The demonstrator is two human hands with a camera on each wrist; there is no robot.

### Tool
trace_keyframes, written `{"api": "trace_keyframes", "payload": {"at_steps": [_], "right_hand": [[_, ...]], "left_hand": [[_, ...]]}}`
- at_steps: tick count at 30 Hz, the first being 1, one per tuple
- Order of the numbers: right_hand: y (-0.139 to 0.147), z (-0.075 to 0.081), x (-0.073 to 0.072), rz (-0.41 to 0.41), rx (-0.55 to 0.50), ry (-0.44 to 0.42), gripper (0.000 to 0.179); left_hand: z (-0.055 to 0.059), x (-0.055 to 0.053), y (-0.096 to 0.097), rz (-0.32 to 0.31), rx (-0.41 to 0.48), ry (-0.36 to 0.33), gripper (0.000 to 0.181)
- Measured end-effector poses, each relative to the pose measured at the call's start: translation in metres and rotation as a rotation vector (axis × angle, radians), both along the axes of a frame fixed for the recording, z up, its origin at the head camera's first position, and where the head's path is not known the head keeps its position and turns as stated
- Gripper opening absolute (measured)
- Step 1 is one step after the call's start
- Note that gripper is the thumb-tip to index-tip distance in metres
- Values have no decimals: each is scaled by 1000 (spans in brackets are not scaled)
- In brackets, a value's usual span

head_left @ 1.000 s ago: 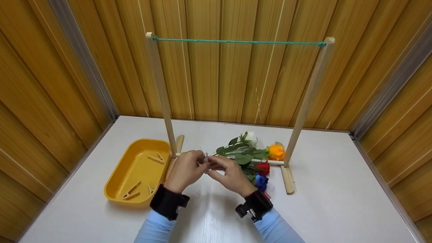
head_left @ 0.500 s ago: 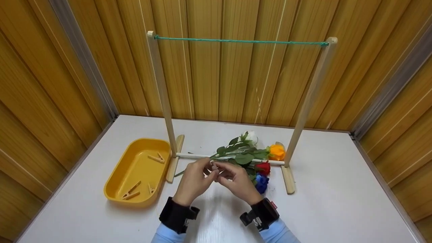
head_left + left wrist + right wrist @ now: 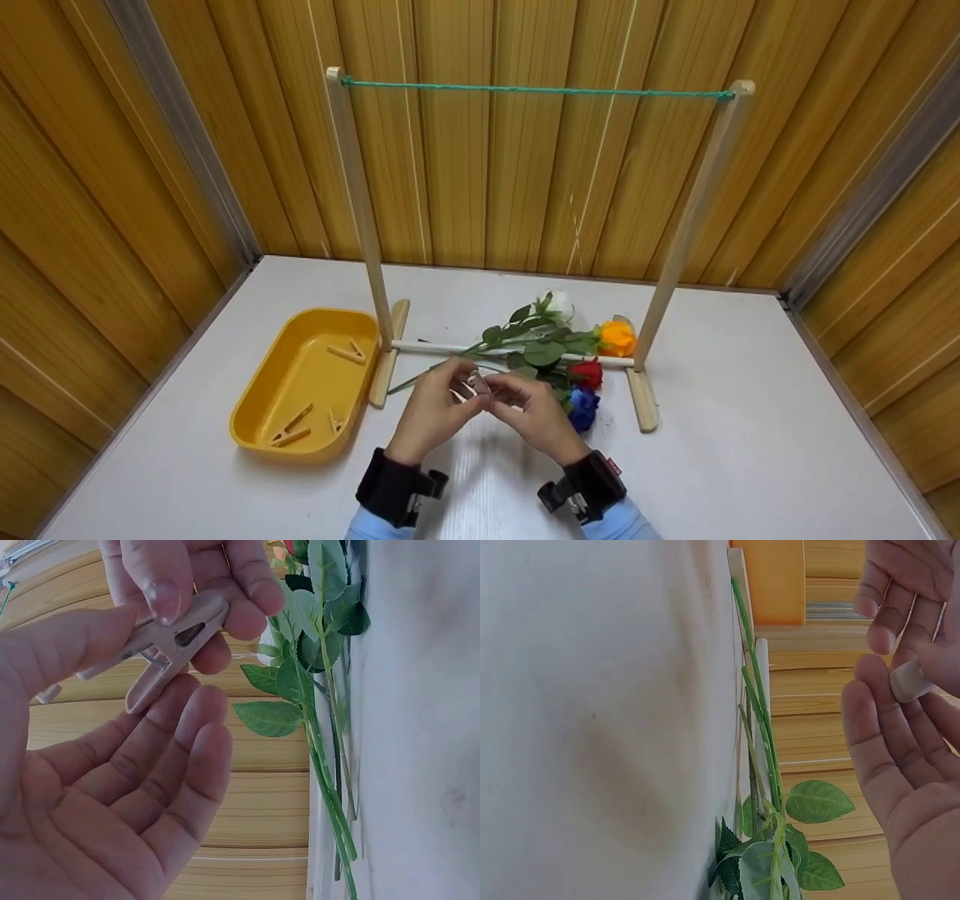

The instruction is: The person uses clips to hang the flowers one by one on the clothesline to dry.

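Observation:
A pale wooden clothespin (image 3: 478, 383) is between my two hands, just above the table near the front of the stand. My left hand (image 3: 433, 409) pinches its handle end, thumb on one leg and forefinger against the other, as the left wrist view shows of the clothespin (image 3: 180, 645). My right hand (image 3: 536, 415) holds the opposite end between thumb and fingers. In the right wrist view, only a tip of the clothespin (image 3: 910, 682) shows between the hands. Behind them lie artificial roses: white (image 3: 559, 306), orange (image 3: 617, 339), red (image 3: 586, 373) and blue (image 3: 583, 409).
A wooden stand with a left post (image 3: 358, 210) and right post (image 3: 691, 225) carries a green cord (image 3: 532, 90) across its top. Its white crossbar (image 3: 427, 347) runs low under the stems. A yellow tray (image 3: 247, 405) at left holds clothespins (image 3: 291, 435).
Both hands have moved right and toward the person, away from the tray, carrying the clothespin. The stand's left foot and the flower stems have come into sight. The clothespin has tilted.

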State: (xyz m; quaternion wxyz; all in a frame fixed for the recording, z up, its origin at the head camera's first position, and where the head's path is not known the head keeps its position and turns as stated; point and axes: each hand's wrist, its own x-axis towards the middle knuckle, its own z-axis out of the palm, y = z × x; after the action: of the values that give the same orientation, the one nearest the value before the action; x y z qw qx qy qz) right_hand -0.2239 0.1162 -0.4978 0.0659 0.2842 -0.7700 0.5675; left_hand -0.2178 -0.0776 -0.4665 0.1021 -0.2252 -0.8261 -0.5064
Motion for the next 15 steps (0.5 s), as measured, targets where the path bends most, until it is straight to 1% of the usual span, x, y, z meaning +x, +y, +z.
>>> {"api": "trace_keyframes", "payload": {"at_steps": [4,9,12,15], "right_hand": [[0,-1,1,4,-7,7,28],[-1,-4,2,14,-5,22,27],[-1,-5,1,9,12,27,27],[0,-5,1,0,35,25,26]], "left_hand": [[0,0,-1,-19,4,-33,28],[-2,-2,-2,-26,-21,-39,29],[-3,-3,-3,-29,-33,-49,29],[-4,-4,-3,-39,-24,-68,28]]}}
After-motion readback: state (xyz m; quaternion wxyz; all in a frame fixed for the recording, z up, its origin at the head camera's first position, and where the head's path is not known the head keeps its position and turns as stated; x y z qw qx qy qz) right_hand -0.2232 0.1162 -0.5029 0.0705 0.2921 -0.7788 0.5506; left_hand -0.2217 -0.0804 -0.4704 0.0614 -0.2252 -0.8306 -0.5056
